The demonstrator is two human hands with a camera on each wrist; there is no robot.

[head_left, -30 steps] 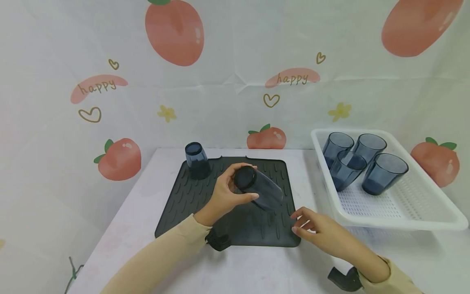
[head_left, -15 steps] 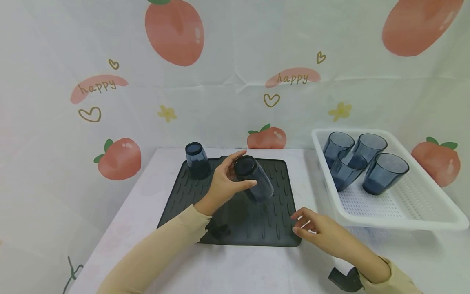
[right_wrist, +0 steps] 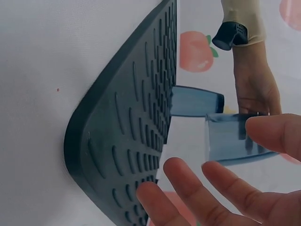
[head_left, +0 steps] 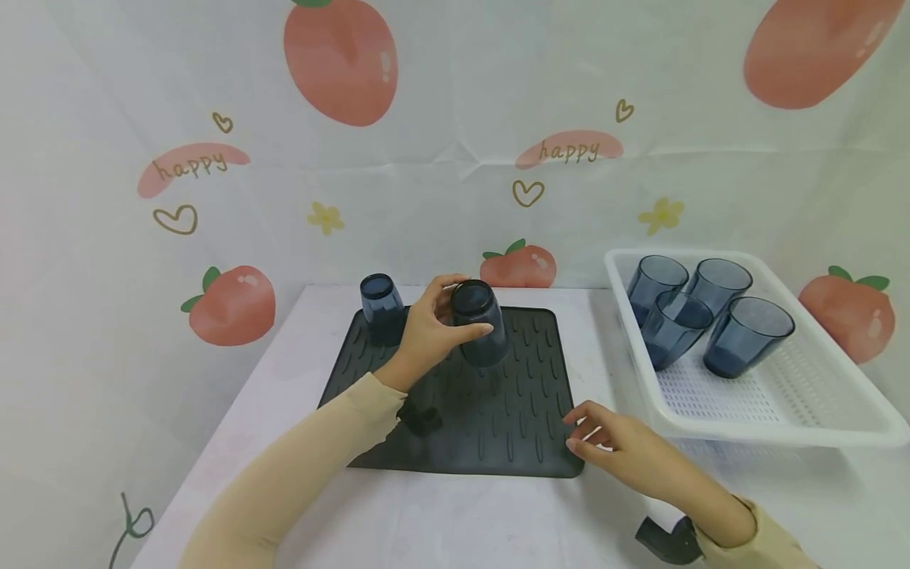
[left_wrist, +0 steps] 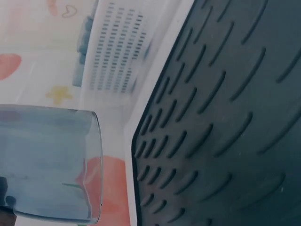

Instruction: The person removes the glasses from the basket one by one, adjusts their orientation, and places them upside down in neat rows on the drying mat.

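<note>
In the head view, my left hand (head_left: 435,324) grips a blue-tinted drinking glass (head_left: 485,348) near its base. The glass is upside down, base up, close over the middle of the black ribbed drying mat (head_left: 498,427). The left wrist view shows the rim end of this glass (left_wrist: 51,165) with the mat (left_wrist: 225,117) beyond it. Another glass (head_left: 382,308) stands base up on the mat's back left corner. My right hand (head_left: 618,446) holds nothing and stays by the mat's right edge, its fingers loosely bent; fingers and thumb are apart in the right wrist view.
A white perforated basket (head_left: 775,435) stands on the right of the white table (head_left: 455,518), with several blue glasses, such as one glass (head_left: 748,336), rim up at its left end. Behind the table hangs a fruit-printed cloth (head_left: 441,190).
My left hand has moved the glass back and slightly left over the mat, turning it from tilted to nearly upright, base up. The right hand has stayed put.
</note>
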